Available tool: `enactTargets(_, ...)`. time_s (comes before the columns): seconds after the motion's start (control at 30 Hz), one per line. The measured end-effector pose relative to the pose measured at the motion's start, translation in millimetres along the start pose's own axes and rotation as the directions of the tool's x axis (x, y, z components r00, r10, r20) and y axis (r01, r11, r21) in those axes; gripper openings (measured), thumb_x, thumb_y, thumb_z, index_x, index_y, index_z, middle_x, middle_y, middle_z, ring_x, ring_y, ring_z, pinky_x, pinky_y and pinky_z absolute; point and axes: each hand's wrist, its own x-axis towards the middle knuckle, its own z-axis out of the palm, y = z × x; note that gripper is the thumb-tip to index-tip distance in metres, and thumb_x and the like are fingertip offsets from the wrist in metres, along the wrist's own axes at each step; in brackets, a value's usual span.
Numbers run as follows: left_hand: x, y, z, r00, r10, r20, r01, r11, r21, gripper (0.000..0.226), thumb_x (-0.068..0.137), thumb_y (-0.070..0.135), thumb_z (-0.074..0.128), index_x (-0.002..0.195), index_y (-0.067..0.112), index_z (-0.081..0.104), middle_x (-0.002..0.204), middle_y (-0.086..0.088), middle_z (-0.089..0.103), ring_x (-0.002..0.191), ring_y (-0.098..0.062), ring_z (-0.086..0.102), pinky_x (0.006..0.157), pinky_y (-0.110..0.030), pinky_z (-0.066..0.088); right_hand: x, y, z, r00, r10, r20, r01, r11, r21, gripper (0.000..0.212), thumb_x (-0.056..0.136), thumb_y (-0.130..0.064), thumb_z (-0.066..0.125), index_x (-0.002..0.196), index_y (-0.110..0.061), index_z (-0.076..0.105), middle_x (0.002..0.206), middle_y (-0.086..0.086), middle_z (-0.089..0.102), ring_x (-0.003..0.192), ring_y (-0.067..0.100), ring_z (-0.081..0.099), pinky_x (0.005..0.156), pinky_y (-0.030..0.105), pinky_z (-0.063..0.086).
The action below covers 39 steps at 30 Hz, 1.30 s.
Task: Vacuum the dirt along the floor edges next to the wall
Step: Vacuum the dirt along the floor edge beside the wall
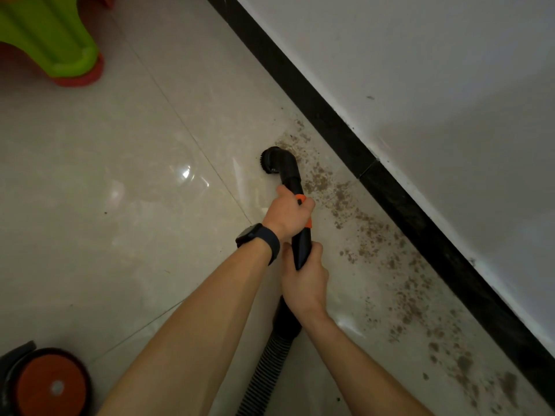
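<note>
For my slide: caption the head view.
Left hand and right hand grip a vacuum tube, its brush head beside dirt along the baseboard.

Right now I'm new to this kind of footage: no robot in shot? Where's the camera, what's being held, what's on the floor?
There is no robot here, only a person's two bare hands. The single picture comes from a camera worn on the head, looking forward and down.

The left hand, with a wristwatch, grips the black vacuum tube at its orange collar. The right hand grips the tube lower down, where the ribbed hose joins it. The brush nozzle at the tip is beside the far part of the brown dirt.

That dirt lies on the tiled floor along the black skirting board under the white wall. At lower left is an orange wheel, probably the vacuum's. At upper left is a green plastic item.
</note>
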Motion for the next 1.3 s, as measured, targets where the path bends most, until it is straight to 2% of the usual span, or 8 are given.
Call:
enactTargets(0.2,10,5,-5,1.0,-0.005,0.013,0.005,0.999,0.032,0.055,0.101,0.033,0.048,0.139,0.001,0.025,0.078,-0.002,0.055,0.064,-0.015,0.054,0.05,-0.026,0.039,9,-7,6,1.0,0.012,0.018,-0.013,0.999,0.035,0.022,0.101,-0.046,0.059,0.102,-0.027,0.049,0.086,0.003,0.068,0.068,0.018,0.068,0.055,0.034,0.056)
enactTargets(0.4,-4,-11,-9,1.0,-0.026,-0.001,0.026,0.998,-0.056,0.05,0.1,0.033,0.05,0.135,0.006,0.026,0.081,-0.005,0.058,0.069,-0.02,0.059,0.057,-0.033,0.048,-6,-2,7,0.999,0.01,0.05,-0.01,1.0,0.0,0.017,0.102,-0.04,0.06,0.101,-0.026,0.05,0.082,0.003,0.067,0.056,0.005,0.062,0.047,0.021,0.046)
enactTargets(0.57,-35,-33,-2,1.0,-0.019,0.021,0.022,0.993,-0.114,0.037,0.101,0.033,0.051,0.124,0.011,0.032,0.079,0.0,0.055,0.065,-0.014,0.056,0.054,-0.026,0.044,-39,15,0,0.998,0.007,0.057,-0.005,1.0,-0.03,0.019,0.102,-0.037,0.061,0.101,-0.022,0.05,0.076,0.001,0.064,0.052,0.004,0.058,0.044,0.019,0.042)
enactTargets(0.67,-40,-37,4,1.0,-0.017,0.015,0.019,0.993,-0.113,0.035,0.1,0.034,0.051,0.122,0.012,0.034,0.079,-0.001,0.055,0.065,-0.015,0.056,0.055,-0.028,0.047,-43,20,-1,0.994,0.073,0.082,-0.077,0.996,0.043,0.021,0.1,-0.032,0.067,0.097,-0.014,0.055,0.069,-0.002,0.061,0.049,0.003,0.054,0.045,0.02,0.044)
enactTargets(0.83,-26,-26,4,0.999,-0.002,0.038,0.004,0.999,-0.047,0.04,0.1,0.036,0.051,0.126,0.012,0.033,0.082,-0.002,0.056,0.066,-0.015,0.057,0.052,-0.025,0.044,-25,17,-1,0.966,0.159,0.202,-0.207,0.947,0.245,0.016,0.095,-0.014,0.073,0.101,-0.006,0.06,0.062,0.005,0.063,0.052,0.02,0.061,0.053,0.033,0.053)
enactTargets(0.93,-7,-14,1,0.999,0.0,0.042,0.001,0.999,-0.039,0.047,0.099,0.038,0.052,0.131,0.01,0.033,0.085,-0.002,0.056,0.069,-0.014,0.057,0.054,-0.026,0.043,-8,11,5,0.985,0.126,0.12,-0.147,0.972,0.184,0.013,0.095,-0.019,0.072,0.093,-0.016,0.059,0.066,0.009,0.06,0.053,0.022,0.057,0.052,0.035,0.049)
enactTargets(1.1,27,3,-9,1.0,-0.008,0.012,0.008,1.0,0.02,0.053,0.099,0.04,0.051,0.136,0.007,0.032,0.088,-0.001,0.054,0.073,-0.013,0.054,0.055,-0.027,0.041,24,-8,4,0.994,0.093,0.063,-0.099,0.989,0.114,0.009,0.095,-0.014,0.067,0.093,-0.014,0.058,0.074,0.01,0.061,0.047,0.01,0.055,0.044,0.023,0.045)
enactTargets(1.3,58,14,-20,1.0,0.011,0.023,-0.012,0.999,0.042,0.062,0.097,0.043,0.053,0.143,0.008,0.03,0.093,-0.003,0.057,0.078,-0.019,0.058,0.061,-0.032,0.048,47,-24,14,0.998,0.063,0.021,-0.065,0.993,0.102,0.008,0.095,-0.016,0.065,0.097,-0.02,0.059,0.08,0.006,0.063,0.059,0.016,0.06,0.052,0.032,0.054)
